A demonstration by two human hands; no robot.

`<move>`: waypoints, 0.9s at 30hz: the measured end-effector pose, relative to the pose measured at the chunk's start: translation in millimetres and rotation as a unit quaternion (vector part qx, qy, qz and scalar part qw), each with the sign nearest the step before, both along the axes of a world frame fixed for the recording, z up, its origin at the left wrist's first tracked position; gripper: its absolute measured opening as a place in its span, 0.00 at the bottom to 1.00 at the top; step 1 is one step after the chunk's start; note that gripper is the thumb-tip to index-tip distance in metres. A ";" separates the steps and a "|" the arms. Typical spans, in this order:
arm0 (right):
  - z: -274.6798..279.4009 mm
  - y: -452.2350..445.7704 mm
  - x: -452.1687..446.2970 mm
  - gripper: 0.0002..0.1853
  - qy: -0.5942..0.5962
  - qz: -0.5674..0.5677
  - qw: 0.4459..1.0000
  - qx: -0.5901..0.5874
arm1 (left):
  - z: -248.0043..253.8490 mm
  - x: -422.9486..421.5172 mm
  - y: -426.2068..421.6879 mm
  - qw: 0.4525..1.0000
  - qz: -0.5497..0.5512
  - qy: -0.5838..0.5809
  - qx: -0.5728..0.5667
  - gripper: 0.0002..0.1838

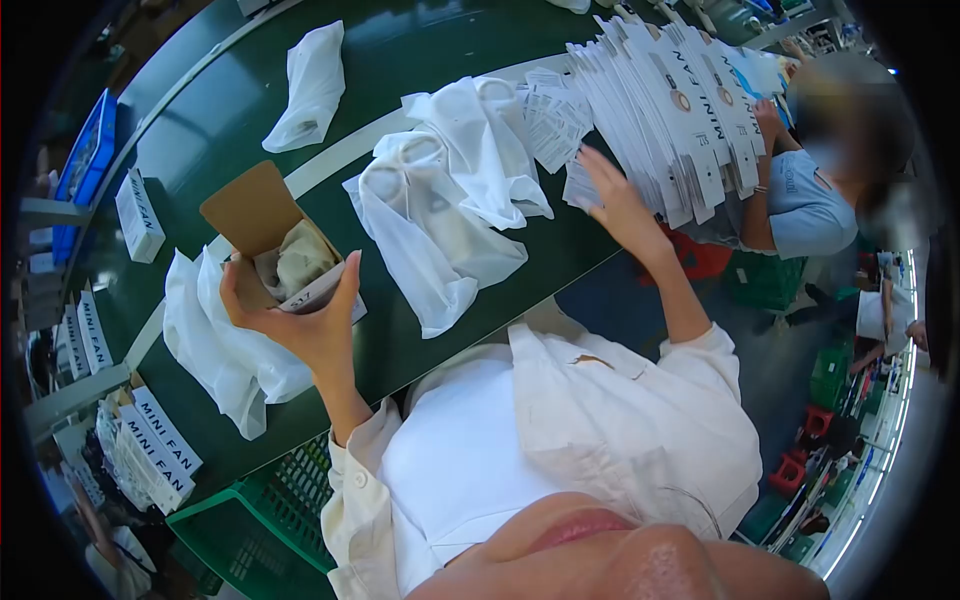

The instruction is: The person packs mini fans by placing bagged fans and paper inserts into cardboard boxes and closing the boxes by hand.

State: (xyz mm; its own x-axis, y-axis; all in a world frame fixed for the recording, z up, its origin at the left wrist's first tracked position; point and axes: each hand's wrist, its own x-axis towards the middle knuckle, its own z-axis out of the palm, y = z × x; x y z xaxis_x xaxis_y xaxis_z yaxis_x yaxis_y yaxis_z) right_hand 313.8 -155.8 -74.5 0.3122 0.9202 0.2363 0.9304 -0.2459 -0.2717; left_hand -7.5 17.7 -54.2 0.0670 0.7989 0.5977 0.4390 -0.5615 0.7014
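My left hand (pixel 307 335) is wrapped round a small open box (pixel 318 297), its brown flap (pixel 252 208) standing up. Inside the box sits a plastic-wrapped item (pixel 302 258) whose kind I cannot make out. My right hand (pixel 628 212) is stretched out, fingers apart, at the edge of some printed paper leaflets (pixel 555 130). One leaflet (pixel 578 188) lies right by its fingertips; I cannot tell whether they touch it. Between my hands lie white plastic bags (pixel 430 240) with round-topped items in them. Another white bag (pixel 235 340) lies beside the box.
Flattened MINI FAN cartons (pixel 665 110) are piled at the right, beside a co-worker (pixel 800 200). A wrapped bag (pixel 310 85) lies at the far side of the green table (pixel 400 40). MINI FAN boxes (pixel 140 215) stand at the left. A green crate (pixel 260 525) is below the table edge.
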 end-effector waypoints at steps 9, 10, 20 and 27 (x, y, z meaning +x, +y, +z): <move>-1.0 -13.8 13.1 0.12 0.070 -0.095 0.993 0.014 | 12.5 17.0 -8.2 0.999 -0.043 -0.007 -0.007 0.56; 4.0 -8.4 14.4 0.11 0.085 -0.116 0.989 0.026 | 12.3 17.4 -8.0 0.999 -0.046 -0.009 -0.005 0.56; 25.8 43.8 0.7 0.06 0.047 -0.050 0.946 0.317 | 6.7 28.7 -10.0 0.998 -0.053 0.011 0.013 0.54; 38.7 74.3 7.8 0.06 0.058 -0.014 0.940 0.335 | 1.5 42.4 -14.5 0.997 -0.062 -0.028 0.023 0.54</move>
